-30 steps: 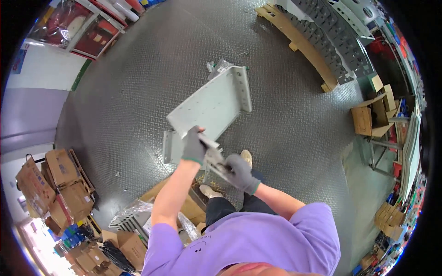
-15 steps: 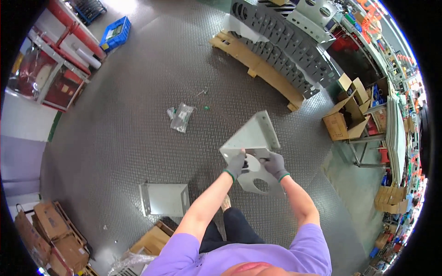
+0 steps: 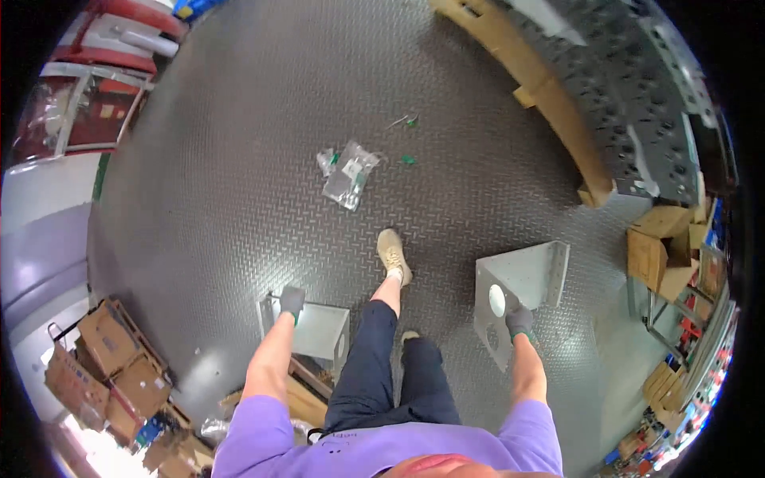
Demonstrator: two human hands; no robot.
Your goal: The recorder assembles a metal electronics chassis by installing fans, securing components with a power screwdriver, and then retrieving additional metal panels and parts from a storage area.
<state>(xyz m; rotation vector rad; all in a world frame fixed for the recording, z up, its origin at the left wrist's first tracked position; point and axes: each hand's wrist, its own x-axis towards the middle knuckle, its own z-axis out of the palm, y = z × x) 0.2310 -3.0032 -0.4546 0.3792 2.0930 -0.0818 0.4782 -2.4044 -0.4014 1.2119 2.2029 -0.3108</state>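
Note:
In my right gloved hand (image 3: 519, 321) is a large bent sheet-metal bracket (image 3: 518, 272) with round holes, held by its lower part on my right side. Its angled flange points away to the right. My left gloved hand (image 3: 292, 302) is closed at the far edge of a second, smaller sheet-metal bracket (image 3: 320, 325), low on my left. Those left fingertips are mostly hidden behind the hand. A hole shows in the right side of the smaller bracket.
Clear plastic bags (image 3: 351, 175) and a small green piece (image 3: 409, 160) lie on the patterned metal floor. A wooden pallet (image 3: 550, 95) bears dark metal panels (image 3: 629, 103) at far right. Cardboard boxes stand right (image 3: 660, 248) and left (image 3: 119, 374).
My hands have parted: the left has let go of the large bracket and gone to the smaller one. The right has carried the large bracket right. One foot is now forward, and the view has shifted.

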